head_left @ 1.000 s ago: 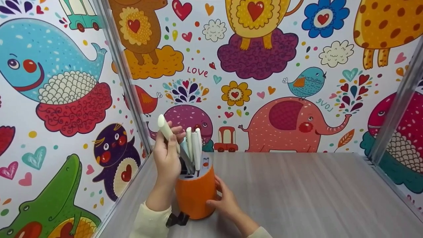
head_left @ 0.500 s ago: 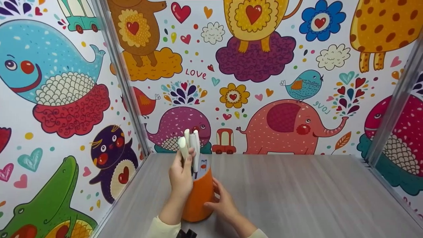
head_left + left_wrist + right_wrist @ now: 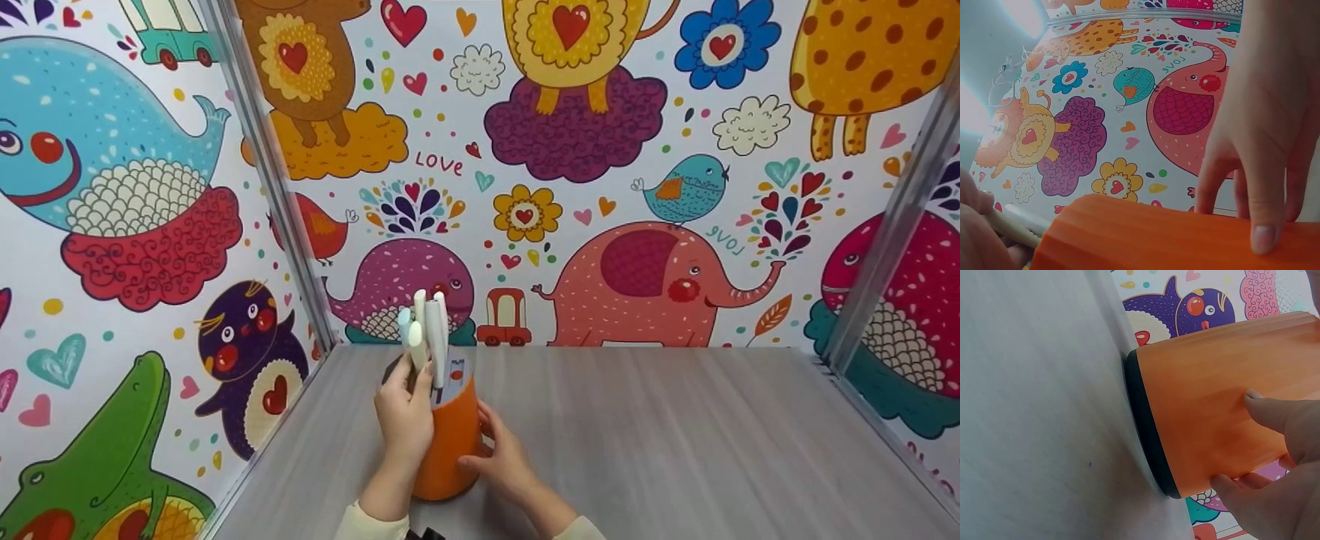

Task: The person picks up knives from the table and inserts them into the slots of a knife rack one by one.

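Note:
An orange knife block (image 3: pixel 454 461) with a grey top stands upright on the table. My left hand (image 3: pixel 403 412) pinches the cream handle of a knife (image 3: pixel 416 339) over the block's slots; fingers hide its blade. Several more handles rise beside it, among them a light blue handle (image 3: pixel 405 321) and a grey-white handle (image 3: pixel 436 337). Low on the block's right side, my right hand (image 3: pixel 501 454) holds it, thumb in front and fingers around the side. In the right wrist view, that thumb and fingers touch the orange wall (image 3: pixel 1202 405) above a black base (image 3: pixel 1148 424).
The wood-grain table (image 3: pixel 660 442) extends to the right of the block. Cartoon-printed panels stand behind and at both sides, with a metal corner strip (image 3: pixel 281 195) on the left. A red flower-sized car print (image 3: pixel 504 319) shows on the back panel.
My left hand has brought the cream-handled knife from the left, over and down to the block, its handle now lower among the others. The right hand stays on the block.

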`<act>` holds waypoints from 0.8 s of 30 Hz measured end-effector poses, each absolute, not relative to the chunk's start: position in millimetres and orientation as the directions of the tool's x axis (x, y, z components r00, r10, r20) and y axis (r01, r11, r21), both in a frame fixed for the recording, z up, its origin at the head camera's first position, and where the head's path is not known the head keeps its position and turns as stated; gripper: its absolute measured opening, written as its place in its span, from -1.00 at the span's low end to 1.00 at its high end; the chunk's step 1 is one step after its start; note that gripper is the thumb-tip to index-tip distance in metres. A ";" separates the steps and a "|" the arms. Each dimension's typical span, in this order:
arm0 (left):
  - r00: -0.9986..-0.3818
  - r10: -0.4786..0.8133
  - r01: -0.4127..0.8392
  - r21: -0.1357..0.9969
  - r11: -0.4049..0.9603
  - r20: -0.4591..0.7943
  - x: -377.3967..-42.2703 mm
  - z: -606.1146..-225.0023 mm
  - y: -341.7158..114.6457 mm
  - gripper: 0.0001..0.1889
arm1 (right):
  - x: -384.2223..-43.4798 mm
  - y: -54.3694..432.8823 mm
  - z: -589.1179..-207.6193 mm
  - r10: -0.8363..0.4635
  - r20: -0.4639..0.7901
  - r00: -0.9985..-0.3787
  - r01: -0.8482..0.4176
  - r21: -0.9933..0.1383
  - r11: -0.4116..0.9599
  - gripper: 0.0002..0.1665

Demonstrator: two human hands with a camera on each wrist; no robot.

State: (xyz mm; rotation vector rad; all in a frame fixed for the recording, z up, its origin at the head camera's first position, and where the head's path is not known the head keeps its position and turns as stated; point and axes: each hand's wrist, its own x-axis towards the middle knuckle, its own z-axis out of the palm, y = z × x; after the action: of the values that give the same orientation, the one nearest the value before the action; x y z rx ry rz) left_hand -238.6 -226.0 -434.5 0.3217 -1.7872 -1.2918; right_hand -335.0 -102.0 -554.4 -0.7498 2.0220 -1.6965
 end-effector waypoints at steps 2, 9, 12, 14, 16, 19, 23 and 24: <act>-0.569 -0.663 0.255 0.871 0.420 0.487 -239.7 -434.8 -226.2 -0.57 | -335.4 -101.5 -554.7 -0.627 0.041 -0.778 -0.148 -0.982 0.120 0.13; -0.486 -0.728 0.229 0.874 0.428 0.484 -239.3 -434.0 -227.2 -0.57 | -333.8 -101.2 -556.4 -0.644 0.082 -0.760 -0.173 -0.982 0.079 0.12; -0.414 -0.744 0.240 0.851 0.467 0.525 -237.7 -433.2 -227.5 -0.57 | -334.2 -101.1 -555.4 -0.649 0.066 -0.758 -0.155 -0.984 0.082 0.12; -0.362 -0.743 0.246 0.827 0.506 0.562 -235.6 -432.9 -226.5 -0.55 | -334.5 -99.3 -553.8 -0.648 0.041 -0.761 -0.139 -0.985 0.101 0.12; -0.307 -0.719 0.228 0.782 0.581 0.623 -229.8 -430.2 -224.0 -0.55 | -335.7 -96.9 -550.2 -0.647 0.032 -0.761 -0.142 -0.983 0.118 0.11; -0.282 -0.612 0.188 0.668 0.720 0.739 -217.2 -423.5 -207.9 -0.61 | -341.3 -84.4 -541.2 -0.644 0.070 -0.761 -0.200 -0.971 0.130 0.06; -0.441 -0.327 0.283 0.475 0.833 0.836 -217.9 -422.6 -169.7 -0.81 | -359.6 -48.6 -526.5 -0.629 0.206 -0.749 -0.375 -0.915 0.147 -0.07; -0.511 -0.246 0.323 0.450 0.833 0.823 -224.8 -425.6 -160.0 -0.85 | -365.7 -37.9 -524.0 -0.618 0.246 -0.747 -0.433 -0.885 0.170 -0.10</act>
State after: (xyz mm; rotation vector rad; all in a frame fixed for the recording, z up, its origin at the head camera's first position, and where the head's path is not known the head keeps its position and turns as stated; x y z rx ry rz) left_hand -224.8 -160.0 -425.6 -0.0571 -1.9888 -0.6994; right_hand -365.7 -37.9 -524.0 -1.0301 2.2670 -1.6211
